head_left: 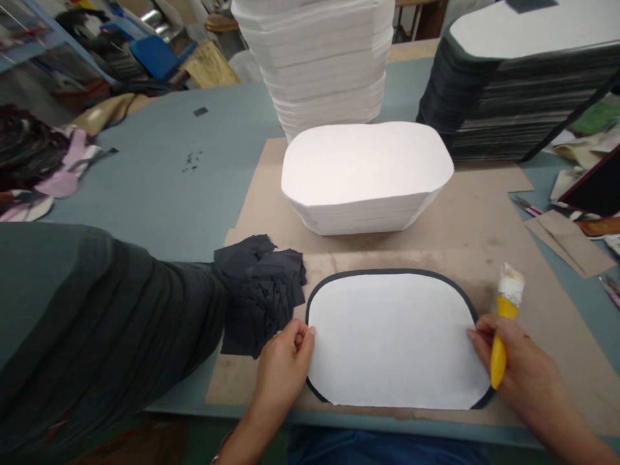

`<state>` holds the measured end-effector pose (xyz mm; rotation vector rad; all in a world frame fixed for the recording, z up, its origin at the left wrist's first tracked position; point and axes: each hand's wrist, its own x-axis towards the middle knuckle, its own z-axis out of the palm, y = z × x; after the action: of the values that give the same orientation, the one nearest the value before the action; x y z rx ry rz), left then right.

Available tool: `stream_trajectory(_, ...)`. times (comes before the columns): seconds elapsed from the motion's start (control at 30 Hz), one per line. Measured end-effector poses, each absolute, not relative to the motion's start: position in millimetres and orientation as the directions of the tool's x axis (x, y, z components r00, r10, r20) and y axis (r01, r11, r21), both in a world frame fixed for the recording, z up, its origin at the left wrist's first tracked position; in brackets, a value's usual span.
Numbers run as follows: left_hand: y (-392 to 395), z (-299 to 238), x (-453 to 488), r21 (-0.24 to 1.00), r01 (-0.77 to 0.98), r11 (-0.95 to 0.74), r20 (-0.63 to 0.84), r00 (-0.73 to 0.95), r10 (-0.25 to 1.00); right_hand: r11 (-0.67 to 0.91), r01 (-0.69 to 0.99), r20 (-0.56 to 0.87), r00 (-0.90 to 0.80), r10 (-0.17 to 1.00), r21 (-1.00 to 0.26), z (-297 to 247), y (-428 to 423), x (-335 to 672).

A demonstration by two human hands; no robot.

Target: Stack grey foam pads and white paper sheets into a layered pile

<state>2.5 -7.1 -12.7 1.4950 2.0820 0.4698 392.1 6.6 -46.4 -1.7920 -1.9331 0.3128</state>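
A white rounded sheet [394, 339] lies on a slightly larger dark piece [339, 276] whose edge shows as a black rim around it. My left hand [283, 368] has its fingers curled at the sheet's left edge, touching it. My right hand [518, 371] is closed round a yellow-handled brush [501, 326] with a white tip pointing up, its fingertips on the sheet's right edge. A pile of small dark fabric pieces [259, 290] lies just left of the sheet.
A low stack of white sheets [363, 177] sits behind on brown cardboard [484, 226]. A taller white stack [324, 58] and a dark stack [523, 90] stand at the back. A large heap of dark pieces [92, 323] fills the left. Scraps lie at right.
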Motion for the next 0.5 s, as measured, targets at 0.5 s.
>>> stream_trajectory(0.5, -7.0, -11.2, 3.0, 0.517, 0.79, 0.33, -0.238, -0.238, 0.942, 0.062, 0.868, 0.147, 0.013, 0.989, -0.493, -47.2, 5.1, 396.0)
